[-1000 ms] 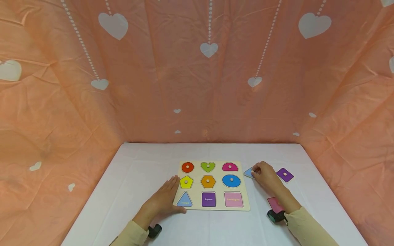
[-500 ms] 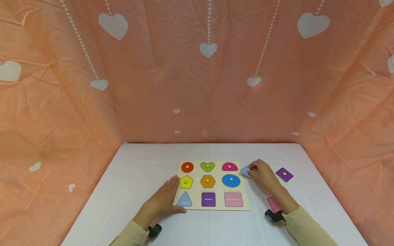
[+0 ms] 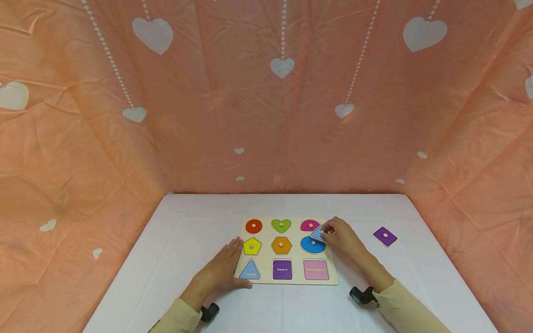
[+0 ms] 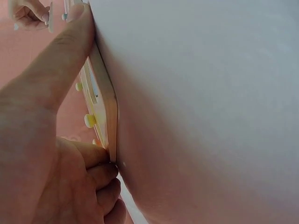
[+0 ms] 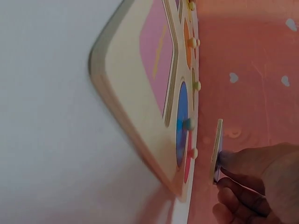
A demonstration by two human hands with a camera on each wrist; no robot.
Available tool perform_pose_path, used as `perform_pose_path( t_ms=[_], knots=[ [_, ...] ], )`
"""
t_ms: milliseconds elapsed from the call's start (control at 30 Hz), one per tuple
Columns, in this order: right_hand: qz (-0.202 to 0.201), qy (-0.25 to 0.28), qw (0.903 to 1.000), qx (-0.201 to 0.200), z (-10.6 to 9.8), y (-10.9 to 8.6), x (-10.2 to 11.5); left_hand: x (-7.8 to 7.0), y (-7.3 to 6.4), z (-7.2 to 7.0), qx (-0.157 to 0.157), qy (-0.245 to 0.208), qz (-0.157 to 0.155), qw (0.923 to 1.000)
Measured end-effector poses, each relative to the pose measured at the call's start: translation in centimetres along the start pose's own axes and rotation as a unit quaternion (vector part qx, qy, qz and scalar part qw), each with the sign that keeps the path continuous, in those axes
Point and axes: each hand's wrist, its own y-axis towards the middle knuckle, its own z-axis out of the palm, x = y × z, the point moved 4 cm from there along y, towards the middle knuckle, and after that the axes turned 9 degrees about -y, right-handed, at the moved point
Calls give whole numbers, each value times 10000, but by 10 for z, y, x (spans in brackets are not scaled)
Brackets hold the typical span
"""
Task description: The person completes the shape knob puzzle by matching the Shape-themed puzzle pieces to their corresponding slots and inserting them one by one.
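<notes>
My right hand pinches a light blue triangle puzzle piece by its knob. It holds the piece above the right side of a wooden shape puzzle board; in the right wrist view a gap shows between the piece and the board. Along the board's left edge rests my left hand, fingers extended and thumb at the front corner. Knobbed pieces fill the two back rows. The front row shows a triangle recess, a square recess and a rectangle recess without knobs.
A purple square piece lies on the white table to the right of the board. The pink piece is almost wholly hidden by the right forearm. A peach curtain with hearts stands around the table's back and sides.
My right hand has carried the light blue triangle leftward, from beside the board to over its right part. The forearm now covers the pink piece. My left hand stays put.
</notes>
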Motion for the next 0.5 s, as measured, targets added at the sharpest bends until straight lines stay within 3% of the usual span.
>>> perform_pose_path(
  t_ms=[333, 500],
  knots=[
    [-17, -1, 9998, 217, 14, 0, 24, -5, -1, -3, 31, -29, 17, 10000],
    [-216, -64, 9993, 288, 21, -2, 35, -6, -2, -4, 31, -25, 28, 10000]
  ],
)
